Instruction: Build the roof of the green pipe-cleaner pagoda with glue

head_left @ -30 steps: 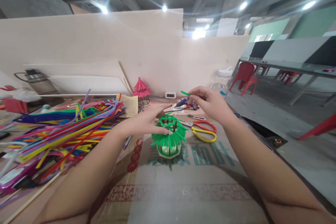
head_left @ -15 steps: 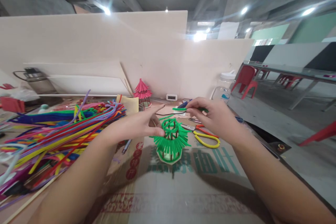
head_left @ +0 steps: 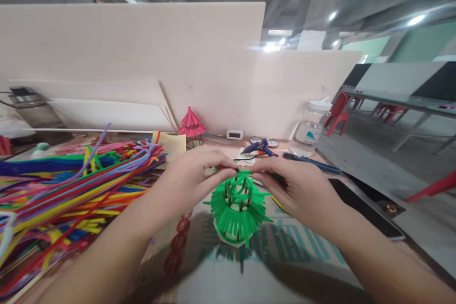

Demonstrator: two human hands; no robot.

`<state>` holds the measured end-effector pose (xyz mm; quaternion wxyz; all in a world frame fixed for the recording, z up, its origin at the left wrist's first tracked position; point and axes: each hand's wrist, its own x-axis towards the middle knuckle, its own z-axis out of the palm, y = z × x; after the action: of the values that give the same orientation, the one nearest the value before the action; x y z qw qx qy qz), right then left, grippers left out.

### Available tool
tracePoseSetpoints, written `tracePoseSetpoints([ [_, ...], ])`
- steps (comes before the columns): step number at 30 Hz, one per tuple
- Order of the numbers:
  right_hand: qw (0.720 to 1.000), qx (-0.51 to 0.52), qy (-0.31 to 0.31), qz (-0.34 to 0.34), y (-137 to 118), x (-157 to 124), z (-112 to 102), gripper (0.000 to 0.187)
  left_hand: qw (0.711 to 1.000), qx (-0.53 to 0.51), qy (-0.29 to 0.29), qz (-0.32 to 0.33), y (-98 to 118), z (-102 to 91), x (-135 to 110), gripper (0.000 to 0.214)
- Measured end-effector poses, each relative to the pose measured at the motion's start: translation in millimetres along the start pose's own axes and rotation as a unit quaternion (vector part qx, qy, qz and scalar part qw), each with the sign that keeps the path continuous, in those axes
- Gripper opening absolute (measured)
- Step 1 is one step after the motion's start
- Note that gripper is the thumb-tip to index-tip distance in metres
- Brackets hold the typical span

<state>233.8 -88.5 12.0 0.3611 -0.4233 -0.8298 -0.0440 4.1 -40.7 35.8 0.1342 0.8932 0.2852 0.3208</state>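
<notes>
A small green pagoda-like model (head_left: pixel 239 216) made of pipe cleaners stands on the cardboard, with brown posts in its upper ring and a pale base. Just above its far rim, a short green pipe cleaner (head_left: pixel 244 172) stretches between my fingertips. My right hand (head_left: pixel 285 178) pinches it from the right, and some green also shows inside that palm. From the left, my left hand (head_left: pixel 201 171) is closed in a pinch at its other end. Yellow-handled pliers (head_left: pixel 280 203) lie mostly hidden behind my right hand.
Loose colourful pipe cleaners (head_left: pixel 81 194) cover the left side. Behind stand a pink pagoda model (head_left: pixel 191 123), a small clock (head_left: pixel 234 135), a blue glue gun (head_left: pixel 258 147) and a clear jar (head_left: pixel 309 128). A blue cutter (head_left: pixel 313 163) and a black phone (head_left: pixel 365 209) lie right.
My left hand has left the model's side and come up to the green pipe cleaner. My right hand has brought that pipe cleaner down over the model. The view has shifted slightly.
</notes>
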Motion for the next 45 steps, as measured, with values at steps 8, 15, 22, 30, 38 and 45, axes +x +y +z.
tracePoseSetpoints([
  [8,0.999,0.011,-0.051,0.005,-3.2,-1.5,-6.6,0.026,0.999,0.015,-0.015,-0.045,-10.3,1.0,1.9,0.018],
  [15,0.997,-0.051,-0.053,-0.012,-0.3,-0.6,-8.1,0.024,0.995,0.027,-0.047,-0.089,-19.2,4.8,7.0,0.024],
  [22,0.992,-0.073,-0.103,-0.013,8.2,-5.3,-7.4,0.023,0.993,0.106,-0.024,-0.053,-18.0,5.3,4.7,0.026],
  [30,0.992,-0.048,-0.116,0.025,11.1,-5.2,-10.1,0.021,0.992,0.059,-0.095,-0.062,-19.6,4.6,0.6,0.020],
  [38,0.990,-0.021,-0.139,0.016,12.8,-0.7,-11.3,0.019,0.987,0.068,-0.123,-0.081,-22.7,8.8,3.8,0.019],
  [45,0.991,-0.012,-0.131,0.006,13.4,1.2,-14.3,0.017,0.987,0.076,-0.128,-0.057,-20.5,7.6,4.0,0.019],
])
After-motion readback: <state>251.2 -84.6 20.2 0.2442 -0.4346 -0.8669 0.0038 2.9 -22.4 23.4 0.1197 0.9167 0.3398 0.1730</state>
